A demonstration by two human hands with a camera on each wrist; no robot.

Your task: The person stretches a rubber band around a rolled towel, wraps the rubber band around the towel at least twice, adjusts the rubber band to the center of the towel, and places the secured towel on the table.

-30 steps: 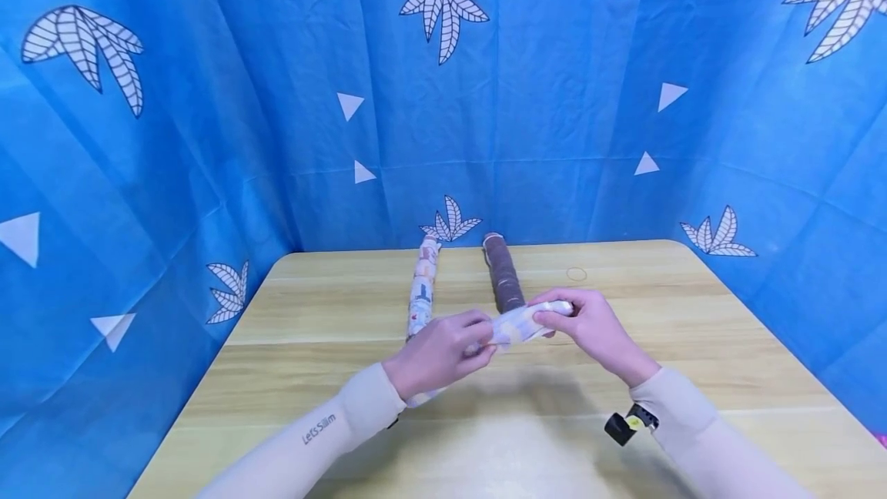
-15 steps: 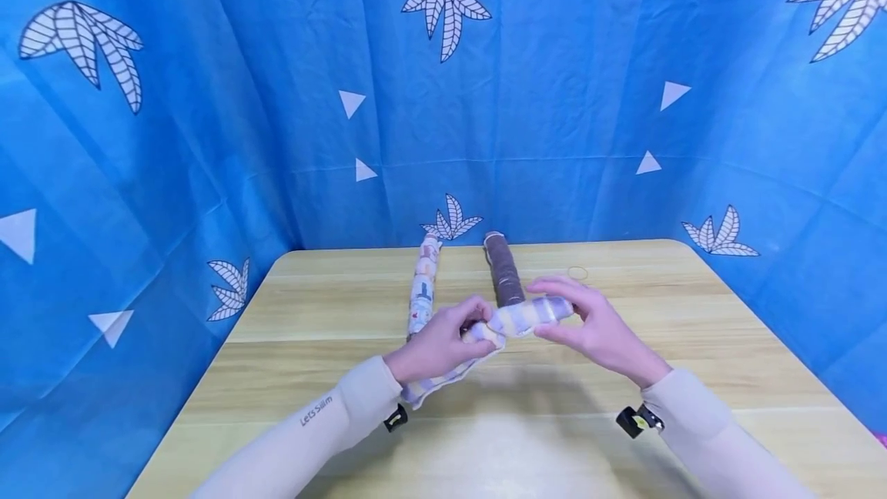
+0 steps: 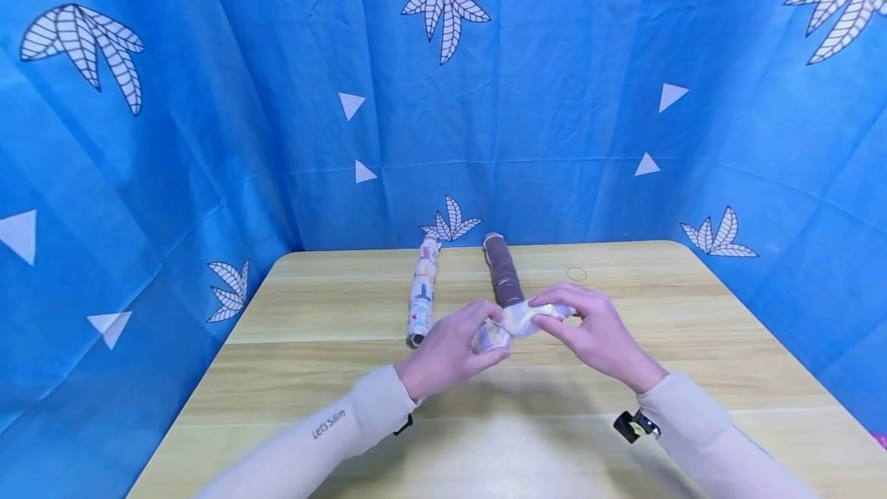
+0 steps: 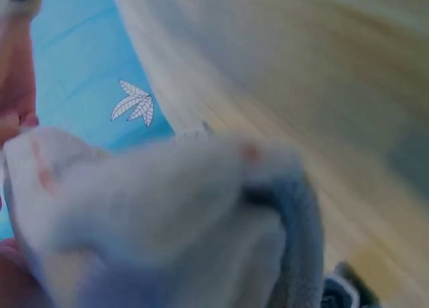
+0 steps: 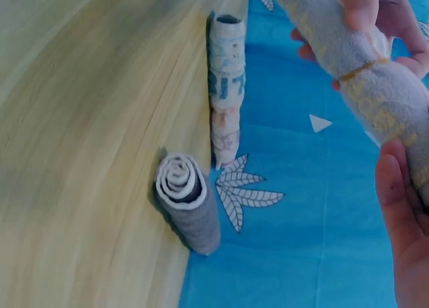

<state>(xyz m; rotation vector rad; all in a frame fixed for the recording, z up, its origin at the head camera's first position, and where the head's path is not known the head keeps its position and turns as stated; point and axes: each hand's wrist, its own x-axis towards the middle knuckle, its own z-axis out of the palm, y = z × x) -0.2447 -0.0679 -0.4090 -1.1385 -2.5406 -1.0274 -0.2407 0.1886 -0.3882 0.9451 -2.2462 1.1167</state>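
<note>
Both hands hold a rolled towel point(image 3: 520, 319), pale purple and cream, above the middle of the table. A thin tan rubber band point(image 5: 362, 69) circles it where it narrows, between the hands. The left hand point(image 3: 453, 349) curls round the left part of the roll. At the other end, the right hand point(image 3: 596, 333) grips with thumb on the near side and fingers over the top. In the left wrist view the towel point(image 4: 154, 214) is blurred and fills the lower half. Its far left end is hidden by the left hand in the head view.
Behind the hands, a printed white towel roll point(image 3: 423, 291) and a brown towel roll point(image 3: 503, 272) lie on the wooden table point(image 3: 312, 314). A loose rubber band point(image 3: 577, 274) lies farther right. Blue patterned curtain point(image 3: 540, 98) encloses the back and sides.
The left hand has shifted slightly right along the roll. The towel's left end, which showed below the left wrist, is now out of sight. The right hand stays near its place.
</note>
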